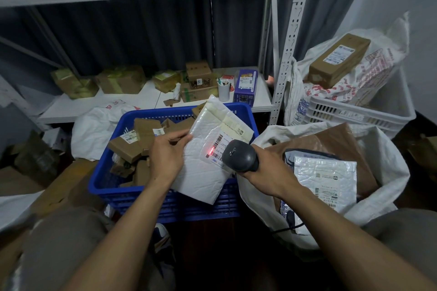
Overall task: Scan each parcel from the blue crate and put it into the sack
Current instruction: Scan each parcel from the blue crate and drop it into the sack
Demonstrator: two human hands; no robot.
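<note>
Left grip (166, 158) is closed on the left edge of the white bubble mailer (201, 179); it is pinched at that edge only. Right grip (267, 169) is wrapped round the handle of the black scanner (240, 152). The scanner head is aimed at the mailer's label (218, 147), and a red spot is seen on the barcode.

The mailer is held tilted above the near right corner of the blue crate (101, 186) and is not yet in the sack (390, 168). Small cardboard parcels (128, 146) are seen inside the blue crate. The sack stands open just right of the blue crate, with a silver mailer (326, 179) inside.

Risks, as judged:
- Misread: the spot sits near the barcode's end, the label is skewed and the mailer is soft, so the full code may not be crossed.
- Slip or sag: likely with a one-edge pinch, and the mailer could be dropped back into the blue crate unscanned.
- Snag: a dark cable (293, 227) lies at the sack's near side and could be caught during the drop.
</note>
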